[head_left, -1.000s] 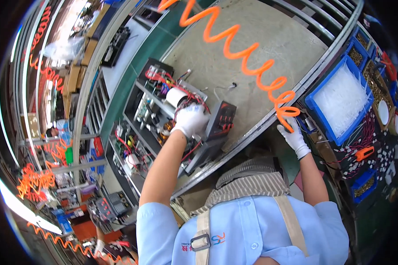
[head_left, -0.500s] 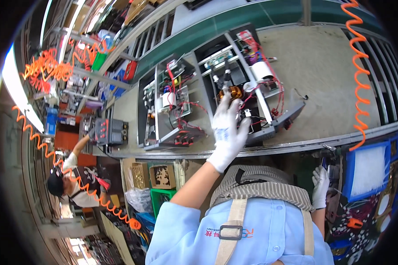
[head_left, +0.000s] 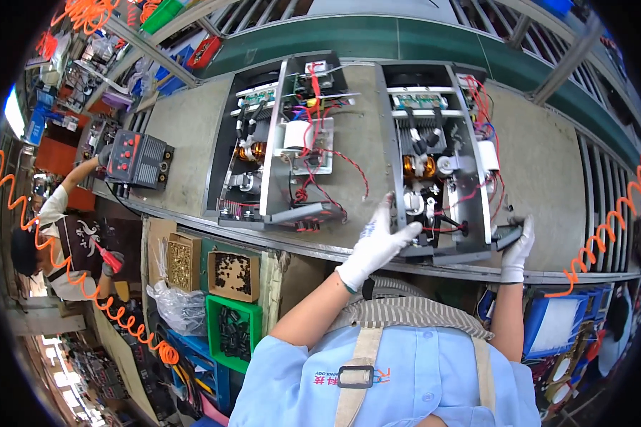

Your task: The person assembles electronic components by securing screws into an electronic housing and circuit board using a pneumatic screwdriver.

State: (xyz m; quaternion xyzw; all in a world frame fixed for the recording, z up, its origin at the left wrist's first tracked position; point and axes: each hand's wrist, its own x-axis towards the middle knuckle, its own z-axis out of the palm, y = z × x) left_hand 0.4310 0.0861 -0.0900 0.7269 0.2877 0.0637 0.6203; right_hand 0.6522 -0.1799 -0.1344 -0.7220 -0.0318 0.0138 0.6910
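In front of me on the bench lies an open grey machine housing (head_left: 468,153), with a copper-wound coil (head_left: 419,166), a circuit board and red wires inside. My left hand (head_left: 379,242), in a white glove, grips its near left corner, fingers along the side wall and thumb over the front edge. My right hand (head_left: 518,250), also gloved, has its fingers closed round the outer end of a dark panel (head_left: 504,235) at the near right corner. To the left, a similar open housing (head_left: 271,156) has a white cylinder (head_left: 297,134) and loose red wires.
Below the bench edge stand boxes of small brass parts (head_left: 184,262) and dark parts (head_left: 233,276), plus a green bin (head_left: 214,327). An orange coiled hose (head_left: 605,238) hangs at right. Far left, a co-worker (head_left: 68,242) reaches to a closed grey machine (head_left: 141,160).
My left hand has moved from beside the coil to the near left corner. The right hand has come up from below the bench onto the panel. The housing now sits straighter in view.
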